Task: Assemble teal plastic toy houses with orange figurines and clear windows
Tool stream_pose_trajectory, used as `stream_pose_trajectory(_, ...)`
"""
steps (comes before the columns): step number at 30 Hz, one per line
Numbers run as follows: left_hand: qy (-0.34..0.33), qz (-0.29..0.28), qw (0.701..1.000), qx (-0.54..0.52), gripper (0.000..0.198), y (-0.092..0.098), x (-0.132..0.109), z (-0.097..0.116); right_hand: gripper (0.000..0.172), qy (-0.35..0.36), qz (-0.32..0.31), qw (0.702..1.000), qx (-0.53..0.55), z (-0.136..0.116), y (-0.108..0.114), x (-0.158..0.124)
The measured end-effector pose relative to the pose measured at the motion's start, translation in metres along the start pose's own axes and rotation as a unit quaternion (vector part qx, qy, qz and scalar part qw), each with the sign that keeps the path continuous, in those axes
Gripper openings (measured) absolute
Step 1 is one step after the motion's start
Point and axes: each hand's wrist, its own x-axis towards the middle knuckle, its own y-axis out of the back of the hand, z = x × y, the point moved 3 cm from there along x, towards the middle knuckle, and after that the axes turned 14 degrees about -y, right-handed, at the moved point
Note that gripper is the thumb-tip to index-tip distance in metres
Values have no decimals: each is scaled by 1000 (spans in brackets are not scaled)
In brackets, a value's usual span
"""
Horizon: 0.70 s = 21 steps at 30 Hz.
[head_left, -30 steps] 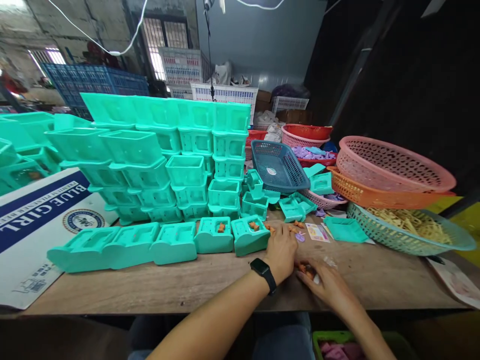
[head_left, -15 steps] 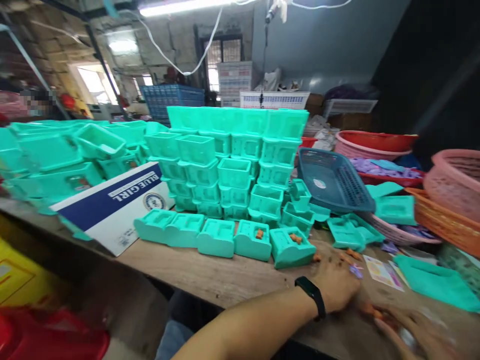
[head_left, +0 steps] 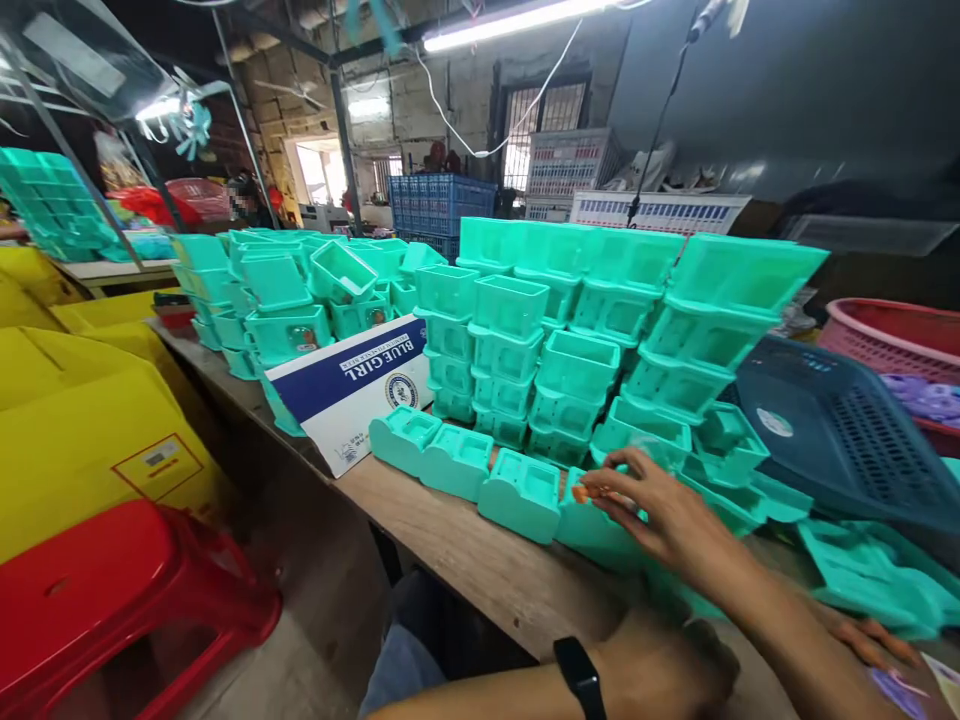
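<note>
My right hand (head_left: 652, 500) pinches a small orange plastic piece (head_left: 582, 493) between thumb and fingers. It is held over a green plastic part (head_left: 592, 535), the fourth from the left in a row along the table; the hand partly covers this part. Other green parts in the row, such as the third one (head_left: 521, 490), have shallow recesses on top. My left hand (head_left: 675, 650), with a black band on the wrist, is low by the table edge under my right forearm. Its fingers are smeared by motion. More orange pieces (head_left: 874, 635) lie at the far right.
Behind the row rise stacked green bins (head_left: 510, 350). A white and blue carton panel (head_left: 349, 390) leans at the row's left end. At the right stand a dark blue basket (head_left: 862, 430) and a pink basket (head_left: 885, 330). A red stool (head_left: 112, 590) is at the lower left.
My view has swung left. My right hand has come from the table's right side over to the row with an orange piece. My left hand has drawn back towards the table edge.
</note>
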Motion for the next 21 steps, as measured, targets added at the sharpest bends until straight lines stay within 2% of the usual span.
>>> stream_pose_trajectory(2, 22, 2, 999, 30, 10, 9, -25, -4, 27, 23, -46, 998, -42, -11, -17, 30)
stream_pose_trajectory(4, 63, 25, 995, 66, 15, 27, -52, -5, 27, 36, -88, 992, -83, -12, -31, 45)
stream_pose_trajectory(6, 96, 79, 989, 79, 18, 56, -80, -3, 30, 46, -130, 986, -96, -7, -41, 52)
stream_pose_trajectory(8, 99, 149, 982, 66, 17, 96, -110, 0, 31, 49, -163, 982, -80, -1, -46, 56)
stream_pose_trajectory(10, 147, 221, 963, 54, 11, 141, -142, -4, 29, 36, -154, 986, -46, 2, -46, 64)
stream_pose_trajectory(12, 207, 272, 938, 62, 13, 185, -176, -16, 28, 8, -100, 995, -2, -3, -46, 75)
stream_pose_trajectory(14, 250, 302, 914, 106, 12, 222, -207, -36, 29, -14, -56, 997, 50, -17, -52, 89)
stream_pose_trajectory(17, 313, 272, 897, 151, 14, 252, -243, -75, 28, -24, -67, 992, 100, -47, -75, 107)
stream_pose_trajectory(21, 334, 220, 904, 147, 21, 260, -265, -120, 27, -37, -100, 990, 94, -69, -110, 121)
